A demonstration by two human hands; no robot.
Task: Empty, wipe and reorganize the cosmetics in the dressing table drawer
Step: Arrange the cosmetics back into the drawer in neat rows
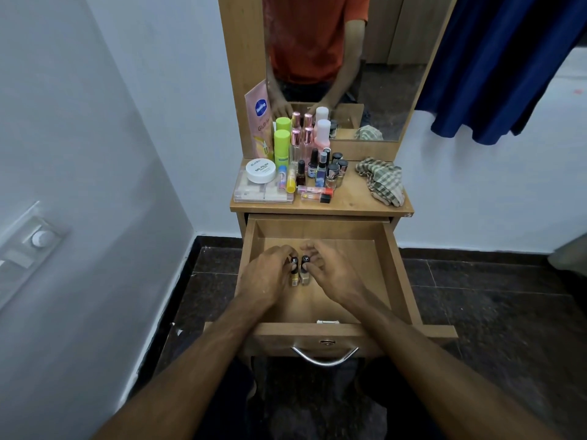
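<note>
Both hands are down in the open drawer [391, 265] — left hand [270, 274] pinching one nail polish bottle [294, 270], right hand [333, 271] pinching the second bottle [305, 271] just beside it.

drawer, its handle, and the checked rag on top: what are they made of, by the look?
Drawer: wood-grain laminate board, matte; likely particleboard, core not visible.
Handle: polished metal, bright glints along the curve.
Checked rag: woven cloth, probably cotton; soft crumpled folds, no sheen.

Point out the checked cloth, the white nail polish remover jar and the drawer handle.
checked cloth [382, 182]: head view, middle of the crumpled fabric.
white nail polish remover jar [260, 170]: head view, lid top.
drawer handle [324, 358]: head view, curved metal bar.
</note>
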